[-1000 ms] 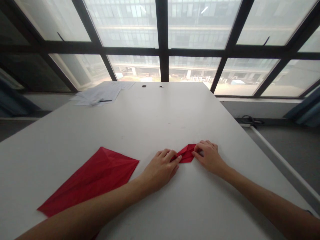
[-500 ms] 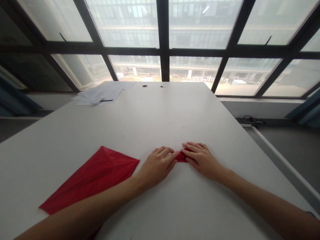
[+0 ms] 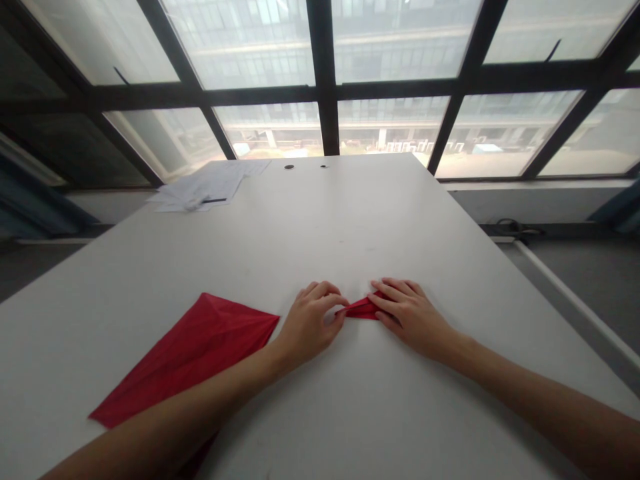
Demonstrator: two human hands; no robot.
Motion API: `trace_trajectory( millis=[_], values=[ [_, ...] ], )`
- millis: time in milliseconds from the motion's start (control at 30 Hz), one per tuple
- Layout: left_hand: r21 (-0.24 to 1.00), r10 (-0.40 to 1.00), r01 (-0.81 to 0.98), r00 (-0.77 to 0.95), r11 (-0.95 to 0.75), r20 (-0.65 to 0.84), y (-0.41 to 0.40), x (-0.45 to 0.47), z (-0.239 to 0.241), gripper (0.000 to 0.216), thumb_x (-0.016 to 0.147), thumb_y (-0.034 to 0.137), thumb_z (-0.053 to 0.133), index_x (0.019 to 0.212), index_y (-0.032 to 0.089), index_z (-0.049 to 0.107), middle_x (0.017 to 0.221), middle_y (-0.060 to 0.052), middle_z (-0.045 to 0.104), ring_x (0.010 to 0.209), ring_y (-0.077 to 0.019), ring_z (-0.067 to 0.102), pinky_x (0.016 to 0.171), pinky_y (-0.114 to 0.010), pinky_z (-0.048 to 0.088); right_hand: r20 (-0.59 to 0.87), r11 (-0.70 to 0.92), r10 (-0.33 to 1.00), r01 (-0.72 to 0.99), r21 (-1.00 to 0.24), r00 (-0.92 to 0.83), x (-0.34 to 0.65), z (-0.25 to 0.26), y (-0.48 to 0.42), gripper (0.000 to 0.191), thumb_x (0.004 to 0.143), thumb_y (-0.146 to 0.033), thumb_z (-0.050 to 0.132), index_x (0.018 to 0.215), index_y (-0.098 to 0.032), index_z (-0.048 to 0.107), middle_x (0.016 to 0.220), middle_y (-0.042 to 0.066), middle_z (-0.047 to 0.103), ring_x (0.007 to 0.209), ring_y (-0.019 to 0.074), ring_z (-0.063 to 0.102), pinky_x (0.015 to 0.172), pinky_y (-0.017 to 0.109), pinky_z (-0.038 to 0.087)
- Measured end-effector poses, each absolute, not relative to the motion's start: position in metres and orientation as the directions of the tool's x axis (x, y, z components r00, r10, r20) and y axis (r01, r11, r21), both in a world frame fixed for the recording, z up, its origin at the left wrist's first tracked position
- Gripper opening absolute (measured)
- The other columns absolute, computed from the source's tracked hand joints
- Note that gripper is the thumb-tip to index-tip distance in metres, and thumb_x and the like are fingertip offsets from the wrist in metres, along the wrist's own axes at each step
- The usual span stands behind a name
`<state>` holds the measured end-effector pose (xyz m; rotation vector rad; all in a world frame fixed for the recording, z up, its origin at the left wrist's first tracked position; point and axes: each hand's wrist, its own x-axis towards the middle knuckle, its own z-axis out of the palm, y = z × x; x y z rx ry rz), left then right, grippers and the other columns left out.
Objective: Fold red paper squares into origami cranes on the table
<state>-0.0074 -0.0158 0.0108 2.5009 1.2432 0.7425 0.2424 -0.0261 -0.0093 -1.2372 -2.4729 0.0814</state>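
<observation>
A small folded red piece (image 3: 364, 309), thin like paper or cloth, lies on the white table (image 3: 320, 233) between my hands. The thumb and index finger of my left hand (image 3: 316, 317) pinch its pointed left end, which is lifted slightly. My right hand (image 3: 411, 312) rests flat across its other end with the fingers stretched out, covering that part. To the left is a larger red sheet (image 3: 185, 357), creased and spread on the table. My left forearm passes over its near edge and hides some of it.
Loose white papers (image 3: 200, 189) with a dark, slim object (image 3: 215, 200) on them are at the far left of the table. Two small round dark spots sit near the far edge. Beyond stand dark-framed windows (image 3: 327, 83). Cables (image 3: 517, 228) lie past the right edge.
My left fingers have drawn back a little to the left and now pinch the piece's end, showing more of it. My right hand has shifted slightly right. The view has tilted a little.
</observation>
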Motion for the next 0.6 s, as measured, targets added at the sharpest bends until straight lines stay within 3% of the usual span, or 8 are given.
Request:
trace_trajectory(
  millis=[133, 600],
  values=[
    [0.409, 0.802, 0.690, 0.525, -0.597, 0.286, -0.0174, -0.0057, 0.0084, 0.006, 0.087, 0.019, 0.067, 0.083, 0.022, 0.070, 0.100, -0.003, 0.064, 0.095, -0.0207, 0.056, 0.090, -0.037, 0.046, 0.317, 0.616, 0.777, 0.760, -0.208, -0.543, 0.2427, -0.0097, -0.0264, 0.032, 0.097, -0.030, 0.055, 0.128, -0.029, 0.064, 0.140, 0.008, 0.059, 0.130, 0.0301, 0.049, 0.104, 0.050, 0.038],
    [0.424, 0.850, 0.737, 0.469, -0.526, 0.240, -0.0173, 0.0011, 0.0040, 0.010, 0.091, 0.020, 0.061, 0.083, 0.019, 0.067, 0.102, -0.005, 0.061, 0.097, -0.0212, 0.054, 0.091, -0.039, 0.046, 0.301, 0.617, 0.773, 0.773, -0.149, -0.559, 0.2416, -0.0091, -0.0287, 0.033, 0.098, -0.027, 0.052, 0.130, -0.027, 0.061, 0.142, 0.009, 0.057, 0.131, 0.0308, 0.047, 0.105, 0.051, 0.034]
  ],
)
